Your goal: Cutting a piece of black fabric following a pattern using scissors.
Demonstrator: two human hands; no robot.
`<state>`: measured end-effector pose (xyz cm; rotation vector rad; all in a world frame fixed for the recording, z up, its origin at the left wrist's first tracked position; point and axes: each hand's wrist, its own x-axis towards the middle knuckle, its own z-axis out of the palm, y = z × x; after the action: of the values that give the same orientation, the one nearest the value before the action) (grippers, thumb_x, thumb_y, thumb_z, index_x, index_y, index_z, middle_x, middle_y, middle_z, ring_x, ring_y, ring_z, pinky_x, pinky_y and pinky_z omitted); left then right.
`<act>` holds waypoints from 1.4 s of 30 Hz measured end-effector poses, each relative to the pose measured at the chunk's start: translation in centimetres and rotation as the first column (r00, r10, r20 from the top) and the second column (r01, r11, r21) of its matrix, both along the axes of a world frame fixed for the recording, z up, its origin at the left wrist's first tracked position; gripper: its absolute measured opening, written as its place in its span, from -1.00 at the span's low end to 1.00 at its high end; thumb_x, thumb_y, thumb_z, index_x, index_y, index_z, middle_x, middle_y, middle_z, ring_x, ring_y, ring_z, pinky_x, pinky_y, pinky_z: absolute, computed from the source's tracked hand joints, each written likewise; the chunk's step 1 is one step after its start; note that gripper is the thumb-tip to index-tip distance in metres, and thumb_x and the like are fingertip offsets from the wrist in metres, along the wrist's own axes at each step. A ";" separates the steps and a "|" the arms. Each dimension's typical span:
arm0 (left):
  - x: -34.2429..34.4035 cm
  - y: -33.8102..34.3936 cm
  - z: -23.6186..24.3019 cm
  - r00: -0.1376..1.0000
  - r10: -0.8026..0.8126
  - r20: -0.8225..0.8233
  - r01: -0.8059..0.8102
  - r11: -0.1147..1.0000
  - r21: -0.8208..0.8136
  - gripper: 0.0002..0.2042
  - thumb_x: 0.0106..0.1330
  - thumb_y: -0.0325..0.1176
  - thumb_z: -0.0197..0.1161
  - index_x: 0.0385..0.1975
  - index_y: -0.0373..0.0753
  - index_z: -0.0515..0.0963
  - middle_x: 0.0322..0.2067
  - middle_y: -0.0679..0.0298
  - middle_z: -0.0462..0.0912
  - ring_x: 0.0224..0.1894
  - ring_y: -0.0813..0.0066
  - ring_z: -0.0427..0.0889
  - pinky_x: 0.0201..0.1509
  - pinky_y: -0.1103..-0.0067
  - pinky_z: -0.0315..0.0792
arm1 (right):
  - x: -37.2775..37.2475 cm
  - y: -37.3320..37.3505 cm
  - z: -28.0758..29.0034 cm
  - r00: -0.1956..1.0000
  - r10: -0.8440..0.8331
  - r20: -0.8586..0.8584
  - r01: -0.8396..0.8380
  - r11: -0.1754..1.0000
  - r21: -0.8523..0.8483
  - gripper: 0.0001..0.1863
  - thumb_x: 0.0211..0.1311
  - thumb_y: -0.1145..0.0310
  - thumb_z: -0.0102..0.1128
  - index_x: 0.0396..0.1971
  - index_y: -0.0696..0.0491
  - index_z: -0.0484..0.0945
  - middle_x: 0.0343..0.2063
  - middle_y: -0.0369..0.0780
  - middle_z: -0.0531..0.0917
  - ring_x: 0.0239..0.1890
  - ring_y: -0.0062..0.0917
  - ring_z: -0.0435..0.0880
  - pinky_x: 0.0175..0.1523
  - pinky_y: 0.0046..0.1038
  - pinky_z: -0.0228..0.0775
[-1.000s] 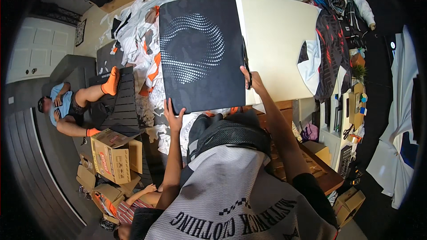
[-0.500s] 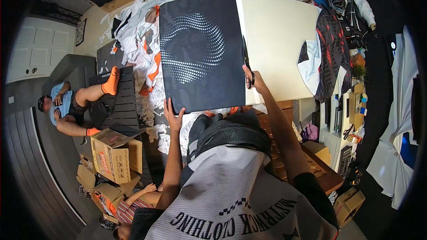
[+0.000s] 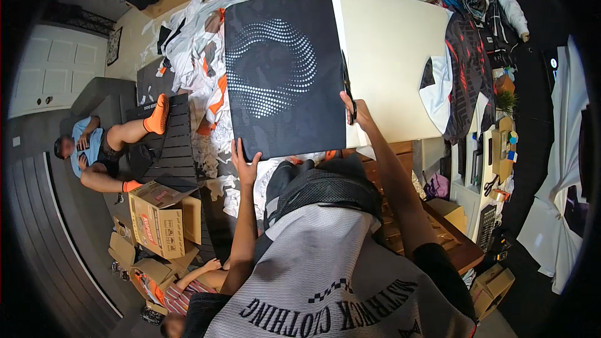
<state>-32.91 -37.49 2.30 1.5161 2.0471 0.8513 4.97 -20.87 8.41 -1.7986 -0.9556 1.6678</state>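
A dark fabric panel (image 3: pixel 282 134) with a ring of white dots lies flat on a cream-coloured board (image 3: pixel 397 44). A narrow white strip (image 3: pixel 339 15) of fabric runs along the panel's upper right edge. My right hand (image 3: pixel 355 111) is closed around black-handled scissors (image 3: pixel 348 81), whose blades lie along that right edge and point away from me. At the panel's near left corner, my left hand (image 3: pixel 245 161) rests with its fingers spread, touching the fabric and holding nothing.
White and orange fabric scraps (image 3: pixel 200 62) heap up left of the board. Patterned dark fabric (image 3: pixel 466 75) hangs over its right end. Open cardboard boxes (image 3: pixel 159 222) stand at lower left. One person (image 3: pixel 94 144) reclines on a grey sofa; another person (image 3: pixel 188 285) sits at lower left.
My right hand and the scissors have shifted very slightly left. My left hand stays in place. The reclining person's head and upper hand have moved a little.
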 end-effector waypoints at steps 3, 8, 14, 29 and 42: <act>0.1 0.0 0.1 1.000 -0.003 -0.002 0.003 1.000 0.004 -0.20 0.14 -0.11 0.39 0.38 -0.12 0.17 0.40 0.01 0.03 0.36 -0.05 0.12 0.39 0.24 0.03 | -0.2 -0.1 0.1 1.000 -0.022 0.006 0.022 1.000 -0.012 -0.33 0.08 -0.35 0.19 -0.76 0.00 0.35 -0.82 -0.29 0.37 -0.82 -0.56 0.37 -0.65 -0.54 0.22; -0.1 -0.1 -0.1 1.000 -0.011 -0.004 0.011 1.000 0.002 -0.19 0.13 -0.10 0.39 0.38 -0.11 0.16 0.40 0.01 0.03 0.36 -0.04 0.11 0.39 0.25 0.03 | -0.3 -0.1 -0.1 1.000 -0.009 0.012 0.009 1.000 0.009 -0.34 0.07 -0.33 0.22 -0.77 0.01 0.37 -0.83 -0.29 0.37 -0.82 -0.56 0.37 -0.65 -0.54 0.22; -0.1 0.0 0.0 1.000 -0.009 -0.005 0.009 1.000 0.003 -0.19 0.13 -0.10 0.39 0.39 -0.11 0.16 0.40 0.01 0.03 0.36 -0.04 0.12 0.39 0.25 0.03 | -0.3 -0.2 -0.1 0.999 -0.042 0.016 0.042 0.999 0.003 -0.34 0.08 -0.30 0.23 -0.79 0.01 0.37 -0.85 -0.29 0.36 -0.83 -0.57 0.36 -0.66 -0.54 0.21; -0.1 0.0 0.2 1.000 -0.006 -0.006 0.005 1.000 -0.026 -0.18 0.12 -0.09 0.39 0.38 -0.11 0.16 0.40 0.02 0.04 0.36 -0.03 0.13 0.39 0.23 0.03 | 0.4 0.0 -0.1 0.996 0.004 0.094 -0.003 1.000 -0.013 -0.34 0.10 -0.25 0.25 -0.84 0.02 0.35 -0.88 -0.31 0.34 -0.85 -0.57 0.36 -0.67 -0.54 0.23; -0.2 -0.1 -0.1 0.999 -0.011 -0.030 0.010 1.000 -0.014 -0.19 0.13 -0.13 0.40 0.39 -0.10 0.16 0.39 0.03 0.06 0.36 -0.01 0.14 0.38 0.26 0.05 | 0.3 0.0 -0.3 0.989 0.020 0.144 -0.017 1.000 -0.020 -0.34 0.11 -0.23 0.25 -0.84 0.04 0.36 -0.88 -0.31 0.34 -0.86 -0.57 0.36 -0.68 -0.53 0.24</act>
<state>-33.14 -37.60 2.16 1.5402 2.0605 0.8131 5.32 -20.89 8.16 -1.9506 -1.0240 1.5798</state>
